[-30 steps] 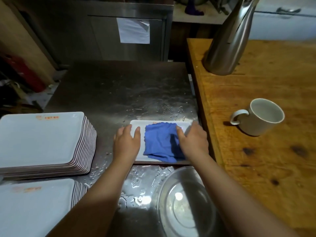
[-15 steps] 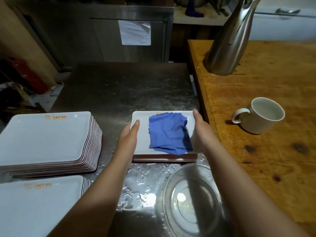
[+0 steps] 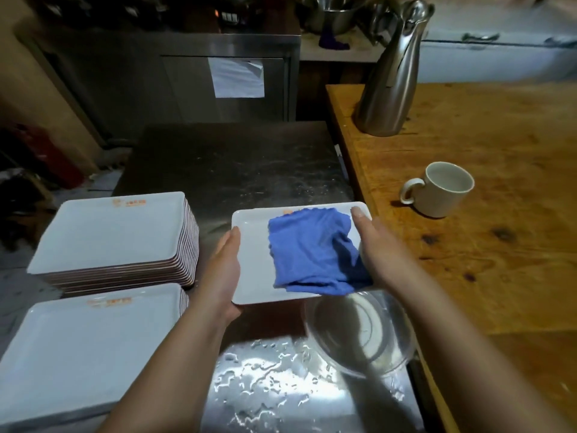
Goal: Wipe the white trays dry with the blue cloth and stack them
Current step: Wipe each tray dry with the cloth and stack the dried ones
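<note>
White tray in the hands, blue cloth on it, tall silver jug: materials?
White rectangular tray: smooth, glossy, rigid, probably melamine or glazed ceramic; can't tell which. Blue folded cloth: soft woven or knit fabric, matte, wrinkled, with a scalloped edge. Tall silver jug: brushed stainless steel, judging by its dull metallic sheen.

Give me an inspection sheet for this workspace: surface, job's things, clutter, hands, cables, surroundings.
Surface: steel counter, wet with droplets near the front; wooden table adjoins on the right.
Job's things: white tray held up above the counter, blue cloth crumpled on it; two tray stacks at left, far stack and near stack.
Clutter: glass bowl at the counter front; mug and steel jug on the wooden table.
Hands: left hand grips the tray's left edge; right hand grips its right edge, beside the cloth.
Cables: nothing seen.
Surroundings: steel cabinet with a paper sheet stuck on; dim background, details unclear.
</note>
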